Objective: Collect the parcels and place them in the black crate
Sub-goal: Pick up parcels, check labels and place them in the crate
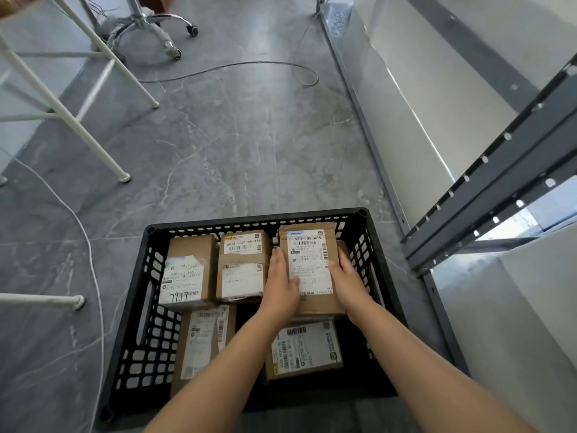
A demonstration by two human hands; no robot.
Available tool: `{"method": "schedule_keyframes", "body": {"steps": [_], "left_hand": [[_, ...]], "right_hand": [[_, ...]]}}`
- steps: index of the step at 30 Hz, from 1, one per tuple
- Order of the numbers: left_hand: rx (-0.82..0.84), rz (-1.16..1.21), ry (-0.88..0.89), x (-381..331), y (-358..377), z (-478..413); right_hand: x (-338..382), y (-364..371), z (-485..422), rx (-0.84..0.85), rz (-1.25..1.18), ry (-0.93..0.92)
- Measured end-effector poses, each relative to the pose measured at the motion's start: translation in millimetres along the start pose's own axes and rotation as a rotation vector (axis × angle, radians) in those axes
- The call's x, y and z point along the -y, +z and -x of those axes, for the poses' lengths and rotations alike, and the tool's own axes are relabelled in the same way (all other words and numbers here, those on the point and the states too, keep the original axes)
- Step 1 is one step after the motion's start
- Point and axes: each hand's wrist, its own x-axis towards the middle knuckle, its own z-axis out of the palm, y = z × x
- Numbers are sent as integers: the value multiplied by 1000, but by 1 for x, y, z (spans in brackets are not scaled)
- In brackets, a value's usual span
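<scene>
Your left hand point(282, 284) and right hand point(349, 281) are bare: no gloves, rings or watch. Forearms uncovered, no sleeves in frame.

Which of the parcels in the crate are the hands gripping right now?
The parcel at the far right of the black crate, clasped between left hand and right hand; the other four lie untouched.

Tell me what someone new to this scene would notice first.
Two bare hands, left and right, grip a labelled parcel between them over the far right corner of the black crate. The crate sits on grey marbled floor and already holds several more brown parcels with white labels. Grey metal shelving runs along the right, and white table legs stand on the left.
</scene>
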Motion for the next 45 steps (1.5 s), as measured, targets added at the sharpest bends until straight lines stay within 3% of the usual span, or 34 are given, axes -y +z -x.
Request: {"method": "schedule_keyframes", "body": {"steps": [7, 10, 13, 20, 26, 40, 45], "left_hand": [[30, -2, 8, -6, -4, 3], [27, -4, 93, -10, -9, 8], [3, 50, 187, -17, -21, 13], [-57, 284, 217, -61, -86, 27], [-112, 358, 287, -161, -192, 81], [-223, 499, 540, -500, -448, 296], [-218, 569, 636, -568, -522, 371]], "right_hand": [[6, -1, 3, -4, 34, -16], [14, -4, 8, -60, 13, -41], [25, -4, 18, -123, 34, -136], [87, 22, 60, -126, 68, -360], [216, 42, 139, -38, 7, -434], [601, 38, 434, 29, -6, -661], [684, 47, 521, 11, -13, -776]]}}
